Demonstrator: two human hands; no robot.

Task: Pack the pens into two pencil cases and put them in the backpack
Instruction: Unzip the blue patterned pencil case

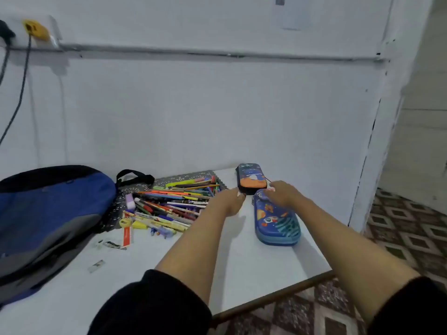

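A pile of several coloured pens and pencils [174, 204] lies in the middle of the white table [242, 257]. Two closed pencil cases sit at the far right: a dark one with an orange print [250, 176] against the wall, and a blue one with a space print [275, 223] nearer to me. My left hand [229, 200] touches the near left corner of the dark case. My right hand [281, 193] rests over the far end of the blue case, fingertips at the dark case's near edge. A blue, grey and black backpack [46, 213] lies at the left.
A purple eraser [130, 201], a yellow sharpener [125, 222] and small scraps [96, 265] lie left of the pile on a patterned dark mat [113, 213]. The table's front right edge [273, 298] drops to a patterned floor. Cables hang on the wall at far left.
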